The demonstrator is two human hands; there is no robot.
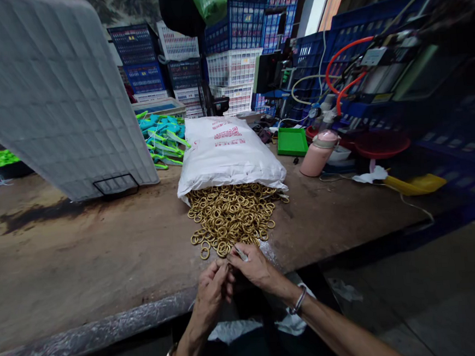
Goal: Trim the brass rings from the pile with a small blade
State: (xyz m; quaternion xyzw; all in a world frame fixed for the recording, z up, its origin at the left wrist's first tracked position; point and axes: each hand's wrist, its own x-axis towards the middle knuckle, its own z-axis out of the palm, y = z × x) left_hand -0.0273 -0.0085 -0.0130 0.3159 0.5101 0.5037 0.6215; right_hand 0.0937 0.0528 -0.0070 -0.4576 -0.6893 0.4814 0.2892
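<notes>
My left hand (213, 287) and my right hand (253, 267) meet at the table's front edge, fingertips touching. The left fingers are pinched closed, and whatever sits between them is too small and hidden to make out. A small grey blade-like tool (240, 253) shows between the closed fingers of my right hand. Just beyond both hands lies a heap of brass-coloured rings (232, 217). The rings spill from the open mouth of a white woven sack (231, 159) with red print, which lies on its side.
A tall whitish ridged panel (58, 99) stands on the wooden table (103, 249) at left. Green and teal plastic pieces (162, 137) are piled behind it. To the right are a pink bottle (320, 152), a green tray (292, 142) and a yellow scoop-like piece (417, 184). Stacked crates (235, 68) fill the back.
</notes>
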